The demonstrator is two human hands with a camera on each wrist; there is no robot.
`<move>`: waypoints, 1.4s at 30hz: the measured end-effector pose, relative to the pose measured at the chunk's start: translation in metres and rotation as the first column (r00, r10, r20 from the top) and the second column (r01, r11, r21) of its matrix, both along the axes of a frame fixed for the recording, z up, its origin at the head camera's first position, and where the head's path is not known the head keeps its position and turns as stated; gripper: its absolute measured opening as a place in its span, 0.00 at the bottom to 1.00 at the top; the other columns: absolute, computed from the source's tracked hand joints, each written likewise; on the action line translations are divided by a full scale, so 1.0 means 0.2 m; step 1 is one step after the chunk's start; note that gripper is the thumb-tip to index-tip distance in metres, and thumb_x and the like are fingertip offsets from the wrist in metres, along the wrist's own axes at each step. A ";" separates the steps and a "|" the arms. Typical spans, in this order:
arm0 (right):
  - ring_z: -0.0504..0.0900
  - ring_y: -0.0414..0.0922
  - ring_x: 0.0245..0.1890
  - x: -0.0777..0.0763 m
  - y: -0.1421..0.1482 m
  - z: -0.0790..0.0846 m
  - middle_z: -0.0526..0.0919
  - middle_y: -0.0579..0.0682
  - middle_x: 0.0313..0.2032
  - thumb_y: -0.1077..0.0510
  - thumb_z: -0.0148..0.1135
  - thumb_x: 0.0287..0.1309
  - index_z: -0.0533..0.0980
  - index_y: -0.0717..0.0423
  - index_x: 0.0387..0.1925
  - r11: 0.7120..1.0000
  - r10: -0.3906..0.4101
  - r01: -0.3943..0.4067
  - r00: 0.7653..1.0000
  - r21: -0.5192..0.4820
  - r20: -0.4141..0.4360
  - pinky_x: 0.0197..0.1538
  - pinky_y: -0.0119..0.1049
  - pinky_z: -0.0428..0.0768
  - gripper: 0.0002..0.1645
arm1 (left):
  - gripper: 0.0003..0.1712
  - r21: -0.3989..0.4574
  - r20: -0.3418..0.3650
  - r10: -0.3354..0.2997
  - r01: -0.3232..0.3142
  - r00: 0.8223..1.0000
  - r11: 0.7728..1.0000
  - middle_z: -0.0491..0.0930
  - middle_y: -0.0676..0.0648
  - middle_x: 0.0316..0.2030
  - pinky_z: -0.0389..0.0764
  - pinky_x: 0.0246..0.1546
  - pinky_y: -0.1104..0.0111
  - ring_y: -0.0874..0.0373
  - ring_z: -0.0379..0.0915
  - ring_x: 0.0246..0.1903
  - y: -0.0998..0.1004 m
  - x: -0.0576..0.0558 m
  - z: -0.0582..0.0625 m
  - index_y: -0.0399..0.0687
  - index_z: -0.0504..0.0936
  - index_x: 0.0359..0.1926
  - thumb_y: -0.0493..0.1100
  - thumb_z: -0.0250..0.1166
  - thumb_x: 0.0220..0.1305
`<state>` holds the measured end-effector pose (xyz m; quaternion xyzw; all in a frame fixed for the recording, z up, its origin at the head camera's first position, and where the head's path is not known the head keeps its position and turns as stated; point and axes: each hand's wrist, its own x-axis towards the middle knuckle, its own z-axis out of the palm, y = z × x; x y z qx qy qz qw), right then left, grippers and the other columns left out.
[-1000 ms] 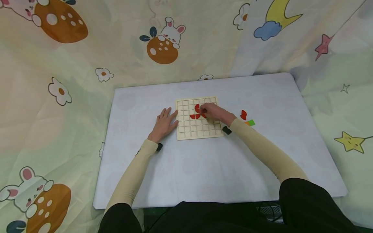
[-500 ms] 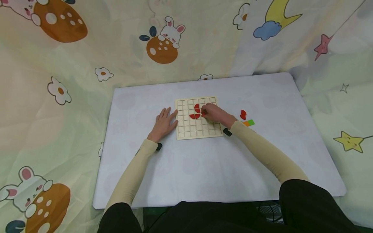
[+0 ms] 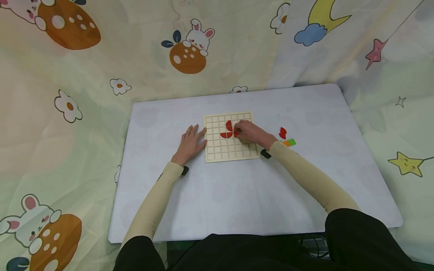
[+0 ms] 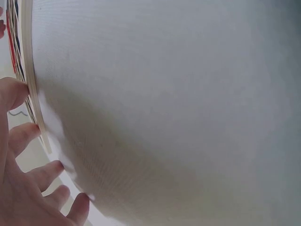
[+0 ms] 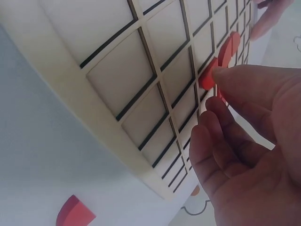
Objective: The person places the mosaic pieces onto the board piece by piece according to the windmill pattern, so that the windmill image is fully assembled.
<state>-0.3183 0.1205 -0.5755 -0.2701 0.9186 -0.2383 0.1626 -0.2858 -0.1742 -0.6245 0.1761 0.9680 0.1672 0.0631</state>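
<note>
A pale wooden grid board (image 3: pixel 217 150) lies on the white table. My left hand (image 3: pixel 190 145) rests flat with spread fingers, its thumb and forefinger touching the board's left edge; the left wrist view shows these fingertips (image 4: pixel 19 92) against the rim. Over the board's right half, my right hand (image 3: pixel 250 132) has curled fingers and pinches a red quarter-circle piece (image 5: pixel 208 75) at a grid cell. The thumb is on the piece; the forefinger's contact is partly hidden. Several more red quarter-circle pieces (image 3: pixel 226 135) lie in cells just left of it.
To the right of the board lie two loose red pieces (image 3: pixel 283 133), with an orange piece (image 3: pixel 286 143) and a green piece (image 3: pixel 292 142) beside my right sleeve. A printed cloth (image 3: pixel 142 56) hangs behind the table (image 3: pixel 271 195).
My right hand has shifted very slightly right on the board, and the red piece under its fingertips now sits lower in the grid. My left hand has stayed in place.
</note>
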 end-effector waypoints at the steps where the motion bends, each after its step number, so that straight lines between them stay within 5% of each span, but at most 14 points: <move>1: 0.73 0.49 0.41 0.00 0.01 0.00 0.79 0.57 0.42 0.65 0.62 0.60 0.79 0.65 0.47 1.000 -0.013 0.013 1.000 -0.004 0.008 0.48 0.43 0.73 0.13 | 0.34 -0.003 -0.001 0.000 0.000 1.000 1.000 0.47 0.41 0.75 0.49 0.66 0.47 0.43 0.33 0.73 0.00 0.00 0.00 0.57 0.58 0.75 0.59 0.49 0.73; 17: 0.73 0.53 0.49 0.08 0.35 0.06 0.76 0.58 0.46 0.60 0.61 0.64 0.75 0.65 0.53 0.987 -0.154 0.155 0.987 -0.045 0.042 0.54 0.48 0.71 0.19 | 0.34 -0.062 0.000 0.011 -0.011 1.000 0.998 0.48 0.41 0.74 0.51 0.66 0.48 0.43 0.33 0.74 0.00 0.01 0.01 0.57 0.58 0.75 0.60 0.48 0.73; 27: 0.75 0.58 0.41 0.12 0.72 0.06 0.78 0.67 0.43 0.56 0.58 0.66 0.72 0.70 0.50 0.885 -0.446 0.440 0.895 0.153 0.004 0.46 0.52 0.75 0.21 | 0.34 -0.048 0.008 0.015 -0.015 1.000 0.999 0.48 0.41 0.74 0.51 0.66 0.48 0.44 0.33 0.74 0.00 0.01 0.02 0.57 0.59 0.75 0.60 0.49 0.73; 34: 0.76 0.58 0.41 0.12 0.77 0.02 0.79 0.67 0.45 0.54 0.58 0.67 0.71 0.69 0.49 0.869 -0.475 0.460 0.879 0.180 0.047 0.44 0.50 0.76 0.20 | 0.34 -0.046 0.003 0.003 -0.003 1.000 0.999 0.48 0.41 0.74 0.51 0.66 0.47 0.43 0.34 0.73 0.01 0.01 0.02 0.57 0.58 0.75 0.60 0.49 0.73; 42: 0.73 0.57 0.42 0.12 0.78 0.01 0.77 0.65 0.44 0.59 0.57 0.66 0.71 0.67 0.53 0.896 -0.428 0.419 0.903 0.147 0.035 0.46 0.50 0.76 0.18 | 0.34 -0.042 0.004 0.010 -0.010 1.000 0.999 0.47 0.41 0.75 0.50 0.66 0.48 0.44 0.33 0.74 0.01 0.00 0.02 0.57 0.58 0.75 0.60 0.48 0.73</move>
